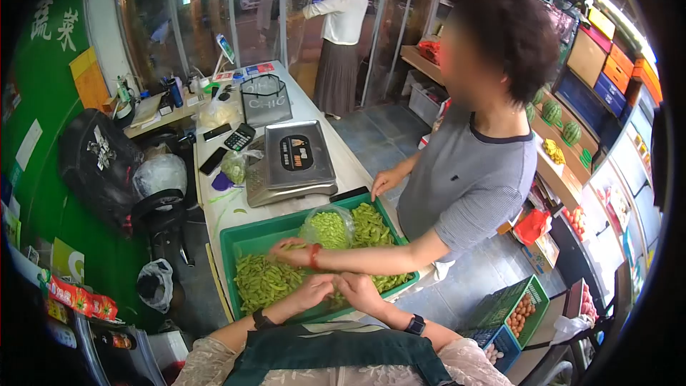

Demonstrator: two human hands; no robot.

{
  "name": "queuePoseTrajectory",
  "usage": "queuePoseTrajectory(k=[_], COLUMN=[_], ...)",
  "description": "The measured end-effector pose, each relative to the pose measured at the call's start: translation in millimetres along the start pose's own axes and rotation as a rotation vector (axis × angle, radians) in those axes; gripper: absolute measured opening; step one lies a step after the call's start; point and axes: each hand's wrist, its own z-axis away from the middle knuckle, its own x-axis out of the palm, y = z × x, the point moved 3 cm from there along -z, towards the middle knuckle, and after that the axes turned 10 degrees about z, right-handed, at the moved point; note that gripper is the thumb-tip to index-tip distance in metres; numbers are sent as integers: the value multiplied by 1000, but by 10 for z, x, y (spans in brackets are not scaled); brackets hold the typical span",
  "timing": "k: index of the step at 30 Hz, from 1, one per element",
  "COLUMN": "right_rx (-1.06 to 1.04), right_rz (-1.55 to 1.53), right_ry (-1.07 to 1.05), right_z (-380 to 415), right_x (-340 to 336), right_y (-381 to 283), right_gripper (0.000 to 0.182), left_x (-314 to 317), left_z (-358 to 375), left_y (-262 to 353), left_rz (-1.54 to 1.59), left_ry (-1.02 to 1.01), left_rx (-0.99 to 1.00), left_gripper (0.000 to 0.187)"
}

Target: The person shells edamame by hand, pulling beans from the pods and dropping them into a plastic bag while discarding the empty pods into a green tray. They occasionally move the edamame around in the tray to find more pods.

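A green plastic tray (227,246) sits at the near end of the table, with green bean pods (266,280) on its left side and more on its right. Between them, a clear plastic bag holds shelled green beans (329,229). Over the tray's near edge, my left hand (316,292) and my right hand (359,293) meet with fingers pinched together. Whatever lies between my fingertips is too small to make out. Across the tray reaches a co-worker's hand (289,251), above the left pods; that person's other hand (387,181) is near the far right corner.
Beyond the tray stands a weighing scale (300,161), with a calculator (240,137), phones and a grey bag (266,104) behind it. The co-worker (464,164) stands at the right. Egg crates (522,314) are low right, an office chair (100,157) left. Another person (341,36) stands by the doorway.
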Motion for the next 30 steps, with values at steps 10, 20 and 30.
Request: queuePoseTrajectory(k=[10,20,30], right_rx=[465,495,1052], right_rz=[-705,-299,-741], right_ry=[-582,-376,-196], right_z=[104,146,107], right_x=[7,282,102], right_y=[-3,566,1261], right_gripper=[23,23,10], left_x=[-180,-100,-168], left_z=[3,-350,-731], left_y=[-169,-445,-935], left_rz=[333,-636,-712], left_ry=[-321,-180,-266], left_rx=[-356,-51,-67], left_gripper=[18,27,33])
